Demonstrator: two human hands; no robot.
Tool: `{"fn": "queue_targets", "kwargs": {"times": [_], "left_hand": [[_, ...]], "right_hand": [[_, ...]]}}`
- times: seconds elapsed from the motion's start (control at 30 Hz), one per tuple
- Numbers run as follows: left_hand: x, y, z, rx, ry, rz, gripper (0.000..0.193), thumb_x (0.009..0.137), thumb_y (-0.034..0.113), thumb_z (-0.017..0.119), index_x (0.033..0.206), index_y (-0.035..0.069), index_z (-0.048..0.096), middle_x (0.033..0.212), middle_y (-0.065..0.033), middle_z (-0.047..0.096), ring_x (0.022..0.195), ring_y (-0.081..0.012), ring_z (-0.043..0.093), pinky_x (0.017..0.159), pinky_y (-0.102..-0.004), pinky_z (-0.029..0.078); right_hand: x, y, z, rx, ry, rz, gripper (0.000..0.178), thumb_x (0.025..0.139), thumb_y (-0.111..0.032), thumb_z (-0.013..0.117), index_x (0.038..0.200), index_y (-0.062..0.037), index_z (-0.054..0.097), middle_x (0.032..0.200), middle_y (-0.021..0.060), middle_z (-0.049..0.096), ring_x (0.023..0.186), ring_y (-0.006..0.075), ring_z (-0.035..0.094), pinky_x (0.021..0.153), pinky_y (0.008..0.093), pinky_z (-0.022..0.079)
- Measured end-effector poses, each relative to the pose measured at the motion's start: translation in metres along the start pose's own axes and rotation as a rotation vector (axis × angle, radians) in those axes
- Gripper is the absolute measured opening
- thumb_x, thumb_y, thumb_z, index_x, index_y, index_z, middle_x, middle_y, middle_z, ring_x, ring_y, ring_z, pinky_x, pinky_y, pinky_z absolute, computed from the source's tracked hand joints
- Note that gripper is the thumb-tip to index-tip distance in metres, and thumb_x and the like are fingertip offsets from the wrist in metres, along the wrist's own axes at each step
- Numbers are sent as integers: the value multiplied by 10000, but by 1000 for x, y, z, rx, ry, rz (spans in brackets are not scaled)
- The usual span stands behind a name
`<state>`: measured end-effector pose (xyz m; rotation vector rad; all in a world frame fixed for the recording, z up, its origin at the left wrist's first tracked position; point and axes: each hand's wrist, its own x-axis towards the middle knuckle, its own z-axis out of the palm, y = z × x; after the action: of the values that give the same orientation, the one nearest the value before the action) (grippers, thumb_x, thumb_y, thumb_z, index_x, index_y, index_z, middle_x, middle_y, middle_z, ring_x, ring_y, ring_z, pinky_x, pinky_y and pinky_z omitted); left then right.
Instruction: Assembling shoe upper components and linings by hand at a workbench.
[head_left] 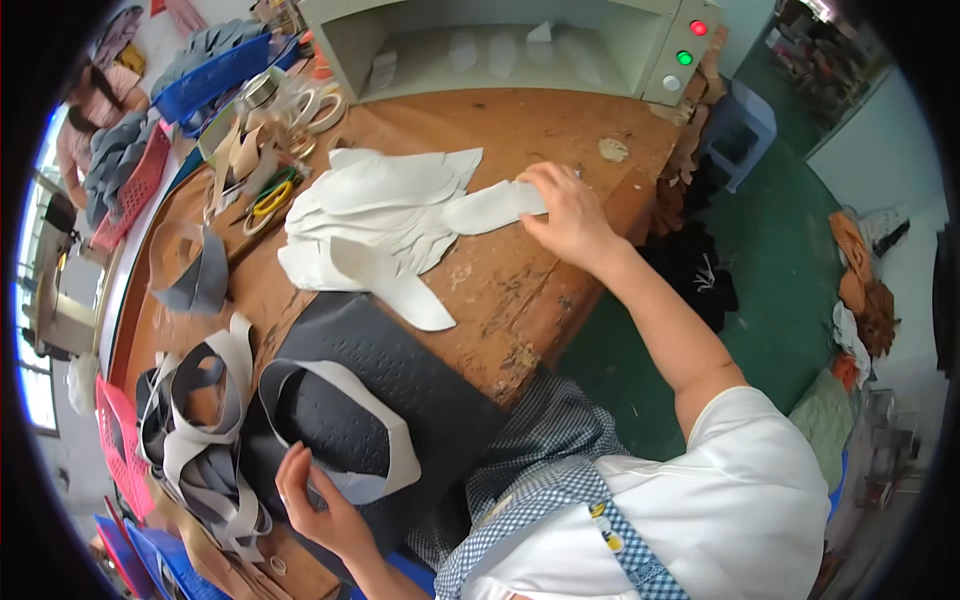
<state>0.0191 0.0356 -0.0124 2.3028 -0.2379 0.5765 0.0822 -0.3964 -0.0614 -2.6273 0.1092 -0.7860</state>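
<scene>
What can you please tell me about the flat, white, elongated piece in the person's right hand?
The flat, white, elongated piece looks like thin leather or a similar sheet material, plain and smooth, with a rounded left end. Its right end is partly covered by the right hand, gripped between thumb and fingers. In the picture it slants slightly up to the right, over the worn brown wooden tabletop. Its left end meets the heap of similar white pieces; whether it also touches the tabletop is unclear.

Brown wooden table (575, 125): piled white pieces (370, 205), 1 black mat (450, 400), heaped grey-white strips (195, 440), yellow-handled scissors (272, 198).
</scene>
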Motion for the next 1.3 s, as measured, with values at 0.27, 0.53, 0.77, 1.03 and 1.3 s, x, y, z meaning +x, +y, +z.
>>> {"fn": "queue_targets", "kwargs": {"times": [0.27, 0.53, 0.77, 1.03, 1.3], "left_hand": [[-21, 71, 36, -276, -213, 147, 181, 807, -138, 586, 934, -22, 644, 965, -172, 682, 868, -296, 660, 783, -350, 522], [25, 129, 93, -40, -336, 572, 766, 708, 82, 799, 1393, 22, 461, 1340, -208, 534, 1281, -415, 475, 1122, -532, 315], [26, 82, 129, -516, -523, -123, 153, 901, 86, 679, 1018, -11, 660, 861, -79, 668, 789, -149, 625, 727, -274, 487], [14, 86, 134, -589, -525, -289, 204, 920, 114, 695, 1028, -52, 646, 827, -21, 637, 770, -68, 560, 715, -219, 465], [26, 114, 115, -75, 1, 367, 263, 854, 74, 731, 1055, -37, 602, 969, -147, 635, 911, -222, 627, 818, -333, 500]], "right_hand": [[36, 32, -33, 29, -426, 61, 305, 825, -226, 714, 1053, -29, 663, 1101, 142, 629, 1039, 305, 604, 876, 413, 483], [-13, -65, -62, 520, -602, -101, 257, 839, -229, 690, 1001, -30, 676, 857, 220, 679, 835, 377, 673, 757, 407, 522], [-19, -57, -104, 666, -608, 266, 170, 902, -145, 676, 970, 11, 674, 750, 78, 684, 676, 184, 677, 632, 294, 538], [-38, -68, -84, 1248, -617, 543, 218, 1000, -134, 562, 1133, 29, 618, 902, 67, 692, 747, 141, 701, 573, 238, 544], [-34, -95, -76, 1115, -322, 483, 110, 952, -53, 605, 980, 45, 646, 808, 73, 682, 676, 156, 691, 546, 261, 541]]}}
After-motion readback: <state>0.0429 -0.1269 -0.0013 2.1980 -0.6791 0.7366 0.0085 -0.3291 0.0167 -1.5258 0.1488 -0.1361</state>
